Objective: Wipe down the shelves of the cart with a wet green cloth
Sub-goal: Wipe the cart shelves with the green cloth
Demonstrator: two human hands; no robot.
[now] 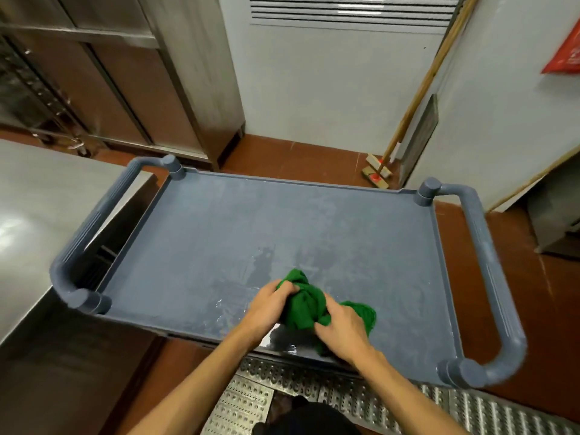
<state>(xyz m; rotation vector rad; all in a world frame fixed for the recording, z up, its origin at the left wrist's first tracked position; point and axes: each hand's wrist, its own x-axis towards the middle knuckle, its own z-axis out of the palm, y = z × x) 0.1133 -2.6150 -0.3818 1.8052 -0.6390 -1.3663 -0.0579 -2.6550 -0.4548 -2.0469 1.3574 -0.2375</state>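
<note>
— Where is the green cloth (pixel 306 304) lying?
— Bunched on the cart's top shelf (pixel 251 221), near its front edge; wet streaks are glistening around it.
— And the hands?
— The left hand (pixel 271 304) is gripping its left side, fingers curled in; the right hand (pixel 340 326) is clutching the right; a broom (pixel 378 172) is leaning against the wall beyond.

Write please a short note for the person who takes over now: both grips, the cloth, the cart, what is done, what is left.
Left grip: holds the bunched green cloth at its left side.
Right grip: holds its right side.
Cloth: at the front middle of the top shelf.
Done: wet streaks only around the cloth.
Left: the rest of the top shelf, which looks dry; lower shelves are out of view.
</note>
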